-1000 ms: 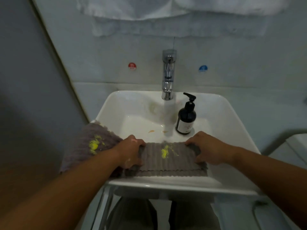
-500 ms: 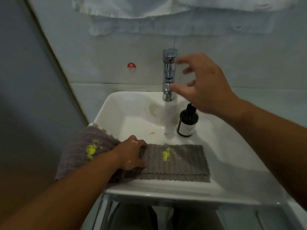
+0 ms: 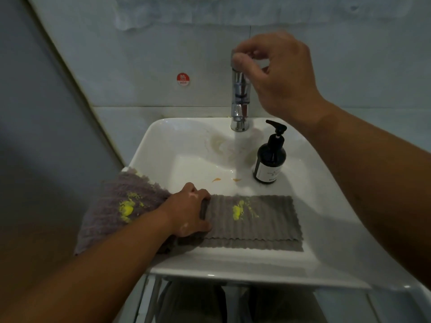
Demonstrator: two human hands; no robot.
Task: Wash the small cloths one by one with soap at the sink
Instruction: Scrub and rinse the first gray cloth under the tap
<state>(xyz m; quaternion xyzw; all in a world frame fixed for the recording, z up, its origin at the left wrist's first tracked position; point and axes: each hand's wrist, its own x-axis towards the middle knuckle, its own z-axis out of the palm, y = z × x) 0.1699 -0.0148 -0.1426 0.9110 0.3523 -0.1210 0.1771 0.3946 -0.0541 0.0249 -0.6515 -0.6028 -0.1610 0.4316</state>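
Observation:
A grey ribbed cloth (image 3: 261, 220) with a yellow stain lies folded on the front rim of the white sink (image 3: 326, 206). My left hand (image 3: 190, 212) grips its left edge. A second, purplish cloth (image 3: 112, 206) with a yellow stain hangs over the sink's left corner. My right hand (image 3: 272, 73) is raised at the chrome tap (image 3: 240, 99), fingers curled round its top handle. Water runs from the spout into the basin. A dark pump bottle of soap (image 3: 269, 159) stands in the basin right of the stream.
A red "hot" sticker (image 3: 183, 79) is on the tiled wall left of the tap. White towels hang above along the wall. A grey wall panel closes the left side. Small orange bits lie on the basin floor.
My right hand left the grey cloth's right edge, rose to the tap and now holds its top handle. My left hand stayed on the cloth.

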